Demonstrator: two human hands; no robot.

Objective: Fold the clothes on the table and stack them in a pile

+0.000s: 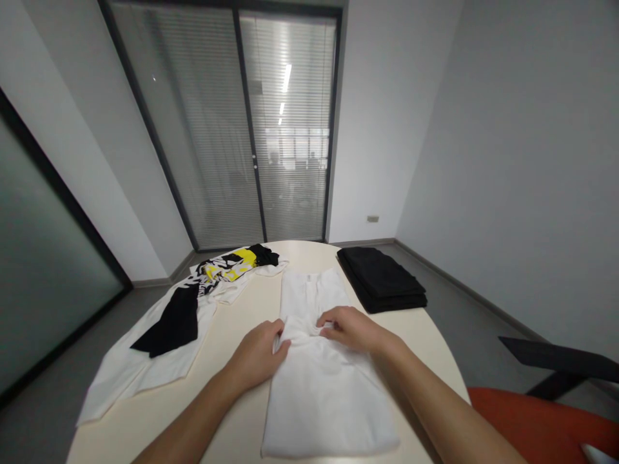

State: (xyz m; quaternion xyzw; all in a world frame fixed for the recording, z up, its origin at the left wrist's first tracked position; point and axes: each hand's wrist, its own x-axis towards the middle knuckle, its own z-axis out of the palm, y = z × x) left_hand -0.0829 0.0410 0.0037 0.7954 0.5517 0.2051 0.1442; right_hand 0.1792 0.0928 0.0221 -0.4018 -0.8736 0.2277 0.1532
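Note:
A white garment (331, 393), folded into a long strip, lies flat on the table in front of me. Its fabric bunches into creases across the middle, between my hands. My left hand (261, 351) grips the garment's left edge, thumb and fingers closed on the cloth. Over on the right, my right hand (351, 327) pinches a fold of the same cloth near its centre. The far end of the garment stays flat on the table, and its near end lies close to the front edge. Whether it is a shirt or trousers I cannot tell.
A neat stack of folded black clothes (380, 277) lies at the back right of the round cream table (232, 399). Along the left are loose white, black and yellow-patterned clothes (227, 267), with a black piece (174, 322) on white cloth. An orange chair (527, 422) stands at right.

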